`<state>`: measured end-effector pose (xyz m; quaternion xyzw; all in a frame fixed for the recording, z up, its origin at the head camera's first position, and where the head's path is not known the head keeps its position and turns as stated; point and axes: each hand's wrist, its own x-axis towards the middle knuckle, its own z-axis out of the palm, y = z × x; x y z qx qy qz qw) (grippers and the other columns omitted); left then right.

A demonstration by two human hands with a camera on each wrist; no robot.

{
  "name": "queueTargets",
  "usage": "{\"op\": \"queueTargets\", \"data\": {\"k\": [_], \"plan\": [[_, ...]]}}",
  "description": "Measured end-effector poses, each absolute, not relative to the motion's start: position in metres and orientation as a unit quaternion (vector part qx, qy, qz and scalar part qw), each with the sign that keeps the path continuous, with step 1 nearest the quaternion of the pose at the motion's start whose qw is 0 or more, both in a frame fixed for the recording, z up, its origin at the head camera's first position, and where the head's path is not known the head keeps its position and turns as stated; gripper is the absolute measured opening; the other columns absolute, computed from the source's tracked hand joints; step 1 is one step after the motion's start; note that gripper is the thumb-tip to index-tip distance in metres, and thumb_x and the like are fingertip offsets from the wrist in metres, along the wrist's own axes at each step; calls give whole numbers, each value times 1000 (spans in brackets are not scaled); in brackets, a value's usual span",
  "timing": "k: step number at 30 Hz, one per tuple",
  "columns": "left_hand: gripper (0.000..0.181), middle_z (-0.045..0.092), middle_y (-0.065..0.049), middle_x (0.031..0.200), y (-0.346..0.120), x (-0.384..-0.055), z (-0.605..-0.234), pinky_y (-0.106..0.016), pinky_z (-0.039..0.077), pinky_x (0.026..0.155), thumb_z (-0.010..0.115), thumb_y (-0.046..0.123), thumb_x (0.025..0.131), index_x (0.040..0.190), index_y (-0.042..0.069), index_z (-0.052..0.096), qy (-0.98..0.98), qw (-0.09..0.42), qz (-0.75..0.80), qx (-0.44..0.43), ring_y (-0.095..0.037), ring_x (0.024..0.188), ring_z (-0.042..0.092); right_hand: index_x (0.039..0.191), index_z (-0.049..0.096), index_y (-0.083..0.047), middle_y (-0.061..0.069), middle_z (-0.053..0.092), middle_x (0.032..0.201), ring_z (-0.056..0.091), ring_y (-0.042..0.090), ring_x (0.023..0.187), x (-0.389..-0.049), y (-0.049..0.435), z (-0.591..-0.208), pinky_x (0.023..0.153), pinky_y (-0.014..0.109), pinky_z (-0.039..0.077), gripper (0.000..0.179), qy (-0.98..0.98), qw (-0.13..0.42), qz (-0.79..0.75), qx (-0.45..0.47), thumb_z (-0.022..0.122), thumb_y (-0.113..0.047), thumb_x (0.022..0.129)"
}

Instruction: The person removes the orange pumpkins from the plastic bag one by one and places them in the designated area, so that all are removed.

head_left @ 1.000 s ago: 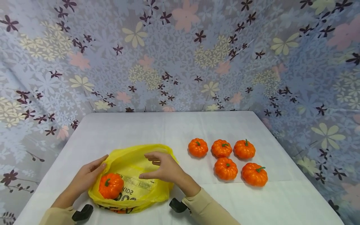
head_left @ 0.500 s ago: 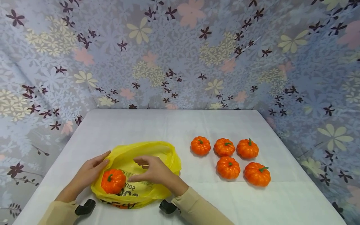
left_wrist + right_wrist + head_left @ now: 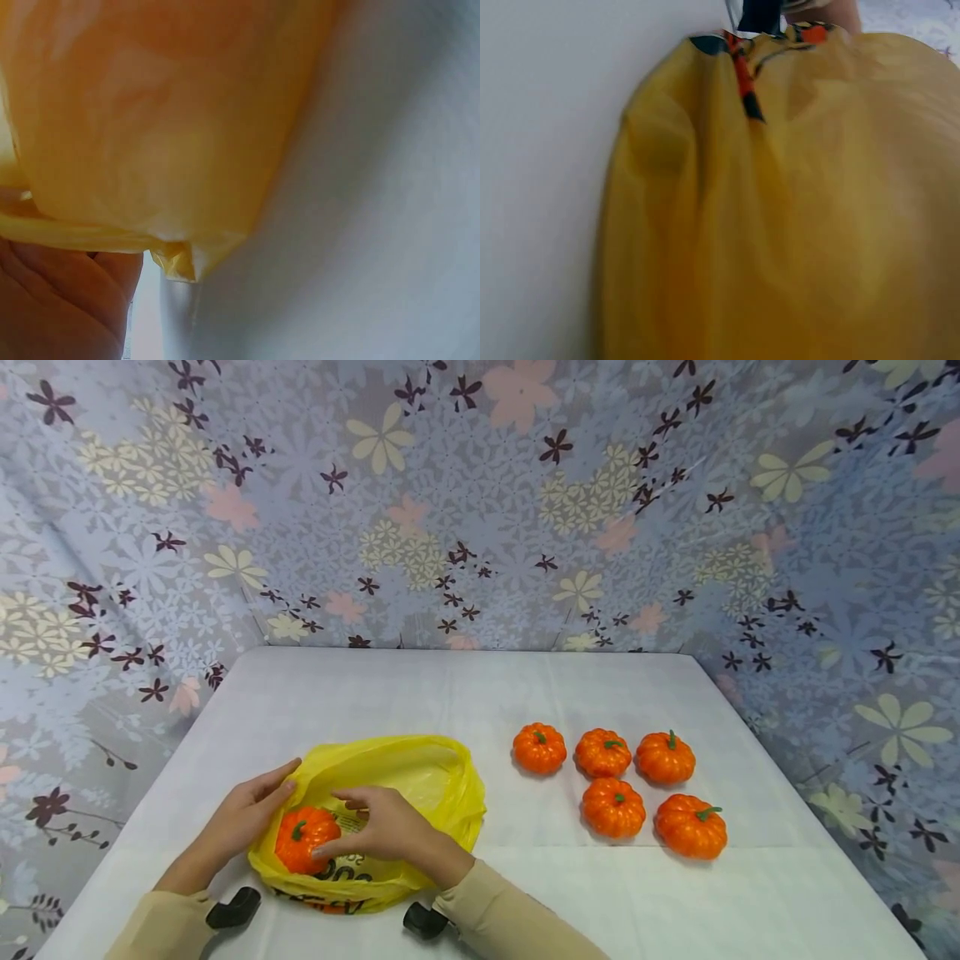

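A yellow plastic bag with dark lettering lies with its mouth open on the white table. Inside, at its left end, sits an orange mini pumpkin with a green stem. My left hand holds the bag's left edge, its thumb by the rim. In the left wrist view, the bag's rim crosses in front of the palm. My right hand is over the bag's mouth, fingers bent and spread from the thumb. That thumb's tip overlaps the pumpkin's right side; contact cannot be told. Yellow plastic fills most of the right wrist view.
Several more orange pumpkins stand to the right of the bag, among them a near right one and a far left one. A floral curtain hangs behind the white table. Black wrist devices sit near the sleeves.
My right hand has moved left across the bag's mouth to the pumpkin inside. The left hand keeps its place at the bag's edge. The whole view has shifted slightly.
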<state>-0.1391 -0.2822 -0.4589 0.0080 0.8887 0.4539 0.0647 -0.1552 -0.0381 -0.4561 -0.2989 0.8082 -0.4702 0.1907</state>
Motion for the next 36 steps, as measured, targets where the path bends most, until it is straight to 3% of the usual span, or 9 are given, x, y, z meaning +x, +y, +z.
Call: {"op": "queueTargets", "data": {"k": [7, 17, 36], "plan": [[66, 35, -25, 156, -282, -138, -460, -64, 28, 112, 44, 47, 107, 155, 3, 37, 886, 67, 459, 10, -48, 142, 31, 143, 59, -20, -13, 57, 139, 56, 6, 123, -154, -47, -461, 97, 22, 49, 73, 828, 184, -426, -316, 83, -47, 80], [65, 35, -25, 156, -282, -137, -459, -65, 28, 111, 44, 46, 107, 155, 2, 37, 889, 72, 453, 11, -48, 142, 31, 135, 66, -22, -20, 64, 124, 59, -6, 106, -153, -50, -461, 89, 15, 49, 62, 805, 191, -453, -333, 84, -44, 81], [65, 34, -25, 157, -281, -139, -458, -65, 27, 112, 44, 46, 107, 155, 2, 36, 886, 77, 456, 6, -48, 143, 30, 125, 70, -20, -18, 65, 115, 63, 0, 97, -153, -39, -449, 77, 19, 55, 54, 772, 204, -537, -273, 89, -36, 77]]}}
